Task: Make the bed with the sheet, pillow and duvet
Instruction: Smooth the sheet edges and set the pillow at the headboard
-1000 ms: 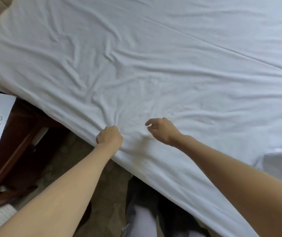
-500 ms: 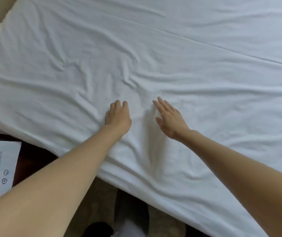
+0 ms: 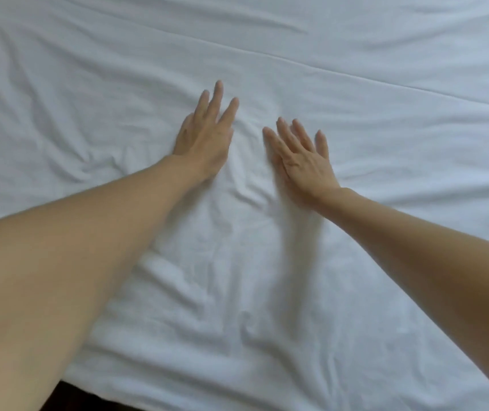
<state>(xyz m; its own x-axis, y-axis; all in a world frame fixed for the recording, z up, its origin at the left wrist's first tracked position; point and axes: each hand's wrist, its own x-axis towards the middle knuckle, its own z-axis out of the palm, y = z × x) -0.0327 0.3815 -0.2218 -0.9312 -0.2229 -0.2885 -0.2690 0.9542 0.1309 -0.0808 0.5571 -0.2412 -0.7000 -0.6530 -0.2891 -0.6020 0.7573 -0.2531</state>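
The fingers (image 3: pixel 217 97) are straight and spread, holding nothing, and they lie flat on the white sheet (image 3: pixel 371 93), which is spread out wide under the left hand (image 3: pixel 204 142) and the right hand (image 3: pixel 307 166), likely so they can press its bumpy wrinkles (image 3: pixel 195 280) smooth.

Dark strip (image 3: pixel 83 402) lay well back from the left hand (image 3: pixel 204 140), toward the person, floor or furniture unclear, light was soft, even.

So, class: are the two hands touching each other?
Apart. The head view shows a strip of bare sheet between the left hand and the right hand, both with fingers straight.
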